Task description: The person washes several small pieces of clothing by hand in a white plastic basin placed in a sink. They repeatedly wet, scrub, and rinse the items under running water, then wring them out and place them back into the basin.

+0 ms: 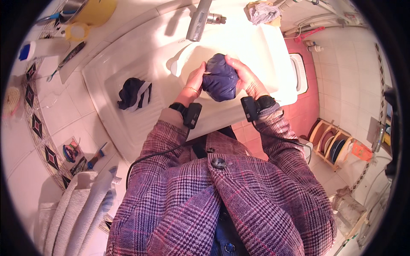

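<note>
A wet, dark blue cloth point(220, 80) is bunched between both hands over a pale round basin point(186, 60) set in a white sink point(208, 117). My left hand point(194, 80) grips its left side, and my right hand point(245, 75) grips its right side with the thumb near the top. The palms and some fingers are hidden behind the fabric. On the sink's ribbed left part lies a crumpled dark cloth with white stripes point(136, 93), touched by neither hand. A metal faucet point(199, 24) reaches out above the basin.
A toothbrush point(70, 59) and a white bottle with a blue cap point(48, 49) are at the upper left. White towels point(75, 214) hang at the lower left. Crumpled cloths point(263, 13) lie behind the sink. A wooden rack point(330, 144) stands on the right.
</note>
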`<state>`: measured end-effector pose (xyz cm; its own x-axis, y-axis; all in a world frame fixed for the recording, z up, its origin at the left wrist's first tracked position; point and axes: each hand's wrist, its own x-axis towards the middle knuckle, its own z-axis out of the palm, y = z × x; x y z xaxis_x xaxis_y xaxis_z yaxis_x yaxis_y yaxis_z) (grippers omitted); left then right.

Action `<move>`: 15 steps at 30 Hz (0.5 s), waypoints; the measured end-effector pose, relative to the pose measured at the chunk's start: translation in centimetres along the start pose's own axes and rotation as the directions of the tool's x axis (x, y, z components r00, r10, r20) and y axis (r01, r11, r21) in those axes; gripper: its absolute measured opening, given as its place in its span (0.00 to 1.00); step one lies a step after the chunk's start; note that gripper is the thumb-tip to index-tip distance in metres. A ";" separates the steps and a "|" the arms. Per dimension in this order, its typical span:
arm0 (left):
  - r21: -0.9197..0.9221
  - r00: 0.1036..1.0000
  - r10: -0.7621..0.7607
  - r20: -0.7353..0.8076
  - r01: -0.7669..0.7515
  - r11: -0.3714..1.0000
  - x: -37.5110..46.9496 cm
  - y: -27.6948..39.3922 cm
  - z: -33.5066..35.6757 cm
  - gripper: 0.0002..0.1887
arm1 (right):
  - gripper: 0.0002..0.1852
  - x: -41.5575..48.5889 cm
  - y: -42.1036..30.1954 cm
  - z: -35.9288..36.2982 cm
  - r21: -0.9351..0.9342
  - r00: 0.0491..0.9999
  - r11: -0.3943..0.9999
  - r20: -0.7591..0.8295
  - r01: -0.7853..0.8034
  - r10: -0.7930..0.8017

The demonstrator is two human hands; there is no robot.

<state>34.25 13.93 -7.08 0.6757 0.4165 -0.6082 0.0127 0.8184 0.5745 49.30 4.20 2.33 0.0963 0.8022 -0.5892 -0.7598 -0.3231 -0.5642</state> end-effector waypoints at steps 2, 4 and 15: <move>0.135 0.978 0.087 -0.188 -0.062 0.989 -0.4 0.0 -1.2 0.19 | 0.25 1.4 -0.5 -2.6 -0.070 0.998 0.997 -0.055 -0.014 0.010; 0.176 0.913 0.321 -0.253 -0.283 0.943 -0.5 -0.2 -2.4 0.11 | 0.21 3.3 -0.7 -5.0 -0.602 0.929 0.775 -0.367 -0.193 -0.053; 0.940 0.994 0.055 -0.090 0.067 0.333 2.2 -0.7 -3.8 0.14 | 0.23 10.4 7.4 -4.1 -0.970 0.991 -0.232 -0.050 -0.078 -0.127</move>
<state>32.93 15.76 -10.92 0.6062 0.4947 -0.6228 0.7426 -0.0716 0.6659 47.35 8.06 -10.31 0.2238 0.8109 -0.5407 0.7919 -0.4747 -0.3841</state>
